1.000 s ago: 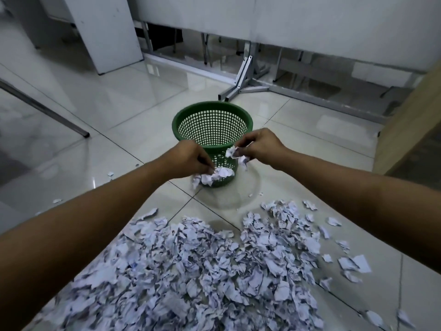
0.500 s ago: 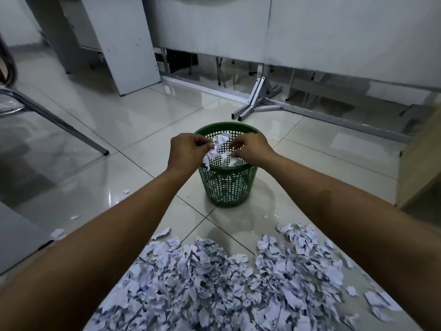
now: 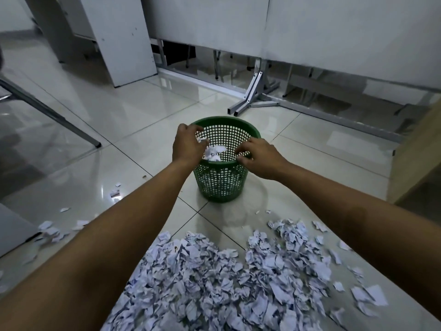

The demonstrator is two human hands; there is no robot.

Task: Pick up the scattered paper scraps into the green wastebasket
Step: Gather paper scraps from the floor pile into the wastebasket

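Observation:
A green mesh wastebasket [image 3: 220, 185] stands upright on the tiled floor. Over its mouth are both hands. My left hand [image 3: 188, 145] hovers at the left rim, fingers loosely spread, with a small scrap near its fingertips. My right hand [image 3: 259, 155] is over the right rim with fingers relaxed and empty. A clump of white scraps [image 3: 213, 152] is inside the basket between the hands. A large pile of torn paper scraps [image 3: 226, 278] covers the floor in front of me, between my forearms.
Loose scraps [image 3: 51, 231] lie on the floor at the left. A slanted metal leg [image 3: 47, 111] crosses the left side. A metal stand foot [image 3: 253, 96] and white panels sit behind the basket. A wooden panel [image 3: 415, 149] stands at the right.
Both hands carried a handful of scraps up over the basket, then spread apart and let it go; the scraps now sit inside the basket.

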